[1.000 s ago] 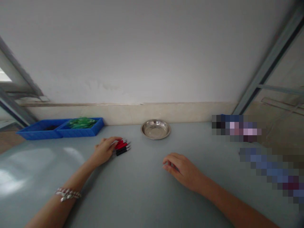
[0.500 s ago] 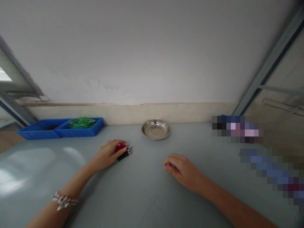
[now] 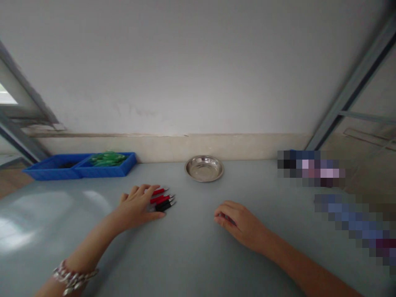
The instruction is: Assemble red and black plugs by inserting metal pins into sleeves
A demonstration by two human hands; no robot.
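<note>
Several red pens (image 3: pixel 161 199) and black pens (image 3: pixel 163 206) with silvery tips lie side by side on the grey table, left of the middle. My left hand (image 3: pixel 139 206) is over their rear ends, its fingers spread and the thumb stretched out on the near side. The fingertips are at the red pens; the pens' rear ends are hidden by the hand. To the right, my right hand (image 3: pixel 238 225) rests on the table, its fingers curled in toward the thumb. Whatever is inside that curl, if anything, cannot be made out.
A round shiny metal dish (image 3: pixel 204 180) stands by the wall at the middle. Two blue trays (image 3: pixel 102 171) stand at the back left, one with green pieces (image 3: pixel 108 159), the other with dark ones (image 3: pixel 66 165). Blurred-out areas cover the right side. Metal frame posts flank the table.
My left hand has opened from its grip around the pens and drawn slightly back to the left. The pens now lie more spread out. My right hand has hardly moved.
</note>
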